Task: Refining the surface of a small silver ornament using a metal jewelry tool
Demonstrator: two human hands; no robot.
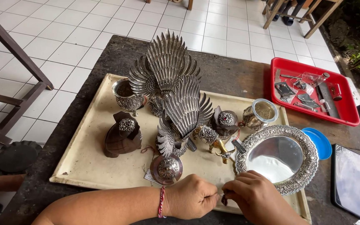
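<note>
Looking down at my two hands meeting at the near edge of the cream tray (84,158) — my left hand (192,196), with a red string bracelet (161,202) on the wrist, is curled into a loose fist with its fingertips pressed together toward the right hand (257,196). The right one has fingers bunched too, and between the two hands there's a tiny dark bit (224,199) being pinched; honestly it's too small for me to say what it is or which hand really has the grip. Just past my left knuckles sits a small round silver lid (167,168) on the tray, and just beyond my right hand is the shiny round silver plate (281,157) with the ornate rim, overlapping the tray's right side. Further back on the tray stand two silver winged birds (176,87), a silver cup (126,96), a dark brown carved piece (122,135), a small gold bull (218,146) and a glass jar (261,113). Off the tray — a blue lid (322,141) beside the plate, a red tray (346,108) of small tools at the far right, and a phone (350,180) lying flat on the dark table (230,73).
</note>
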